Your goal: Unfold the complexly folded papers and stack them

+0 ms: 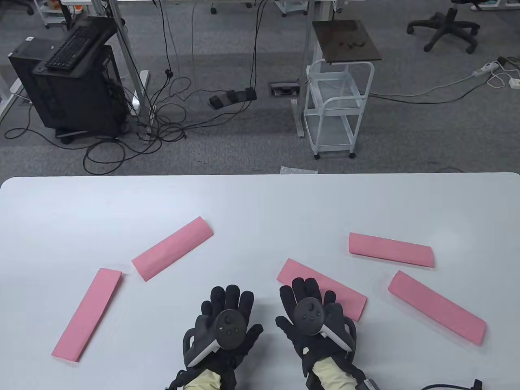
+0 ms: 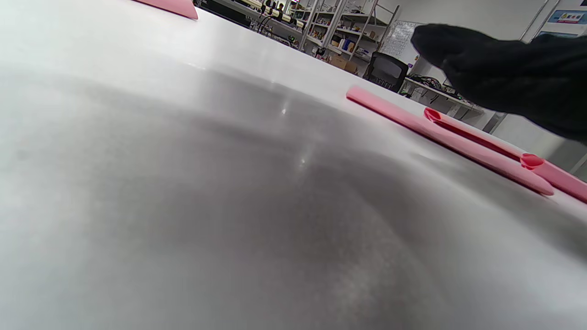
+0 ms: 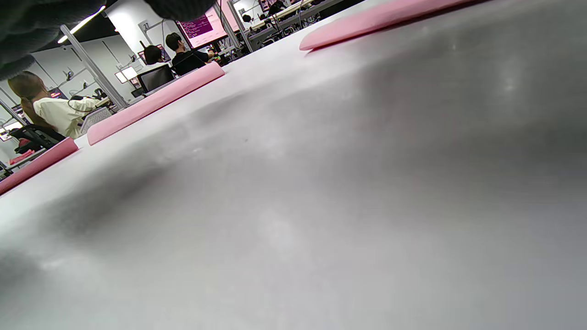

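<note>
Both gloved hands flat on the white table [image 1: 260, 203], fingers straight, slightly spread, holding nothing. Left hand [image 1: 225, 321] on bare table; right hand [image 1: 310, 313] overlapping the nearest of five folded pink paper strips [image 1: 349, 294], probably first pick. Nothing unfolded yet.

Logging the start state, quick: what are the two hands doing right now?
Left hand: open, flat on the table, holding nothing.
Right hand: open, fingers over the nearest folded pink paper, not gripping.

Five plain pink folded papers [image 1: 172, 254] on a white table [image 1: 260, 203]; black gloves [image 1: 227, 321].
</note>
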A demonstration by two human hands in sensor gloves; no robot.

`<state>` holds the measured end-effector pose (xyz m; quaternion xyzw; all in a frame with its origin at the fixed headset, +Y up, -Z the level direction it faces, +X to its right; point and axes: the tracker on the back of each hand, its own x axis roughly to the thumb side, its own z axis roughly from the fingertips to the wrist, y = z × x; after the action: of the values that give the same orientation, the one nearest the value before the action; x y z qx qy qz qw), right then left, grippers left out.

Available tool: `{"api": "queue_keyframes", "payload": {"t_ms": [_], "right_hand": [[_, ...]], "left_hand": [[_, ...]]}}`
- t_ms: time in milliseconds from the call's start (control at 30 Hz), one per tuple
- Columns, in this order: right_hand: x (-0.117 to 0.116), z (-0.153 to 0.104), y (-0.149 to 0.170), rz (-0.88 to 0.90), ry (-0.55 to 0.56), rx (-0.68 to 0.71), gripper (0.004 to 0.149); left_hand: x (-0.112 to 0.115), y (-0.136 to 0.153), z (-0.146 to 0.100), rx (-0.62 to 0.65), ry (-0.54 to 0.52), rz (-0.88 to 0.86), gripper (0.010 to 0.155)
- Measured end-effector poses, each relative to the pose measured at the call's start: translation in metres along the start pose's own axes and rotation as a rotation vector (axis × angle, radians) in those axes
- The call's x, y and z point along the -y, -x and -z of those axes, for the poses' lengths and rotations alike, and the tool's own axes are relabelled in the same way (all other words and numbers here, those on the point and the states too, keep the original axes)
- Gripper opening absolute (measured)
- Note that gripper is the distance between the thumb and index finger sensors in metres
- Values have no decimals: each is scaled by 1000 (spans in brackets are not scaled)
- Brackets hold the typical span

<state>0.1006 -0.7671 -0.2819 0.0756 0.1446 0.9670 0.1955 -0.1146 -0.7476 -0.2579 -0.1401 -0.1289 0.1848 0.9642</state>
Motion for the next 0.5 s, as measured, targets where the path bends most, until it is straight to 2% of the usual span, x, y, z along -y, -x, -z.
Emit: {"api": "queue_keyframes", "payload": {"t_ms": [200,300,500], "right_hand": [[3,2,1,49,-16,-2,65],[13,9,4,87,-13,-23,69],[40,44,19,-53,-75,-215,82]], "left_hand": [[-1,1,0,4,-2,-16,73],[-1,0,0,9,-8,-20,73],[0,0,0,13,-8,-11,73]]}}
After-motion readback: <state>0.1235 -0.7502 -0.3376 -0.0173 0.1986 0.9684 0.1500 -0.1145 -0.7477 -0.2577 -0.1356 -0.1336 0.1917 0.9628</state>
